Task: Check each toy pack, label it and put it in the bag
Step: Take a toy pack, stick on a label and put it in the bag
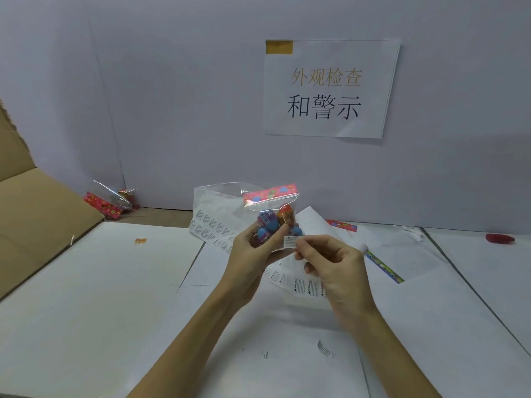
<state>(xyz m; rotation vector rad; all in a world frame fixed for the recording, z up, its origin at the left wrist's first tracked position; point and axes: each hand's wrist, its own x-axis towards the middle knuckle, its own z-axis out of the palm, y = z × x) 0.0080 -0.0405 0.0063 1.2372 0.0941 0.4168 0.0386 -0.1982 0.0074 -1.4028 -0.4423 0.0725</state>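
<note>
Held above the middle of the desk [86, 282], the toy pack [271, 216] is a crinkly clear pouch of small hard toys: light, slippery, best gripped low at its bulge. The left hand [248, 248] curls round it there; the right hand [330, 259] pinches a small paper warning label [290, 242] against it.

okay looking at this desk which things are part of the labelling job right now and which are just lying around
In use: toy pack held in left hand; warning label pinched by right hand; label sheets.

Lying about: second toy pack by the wall, red object, wall sign, cardboard box.
</note>
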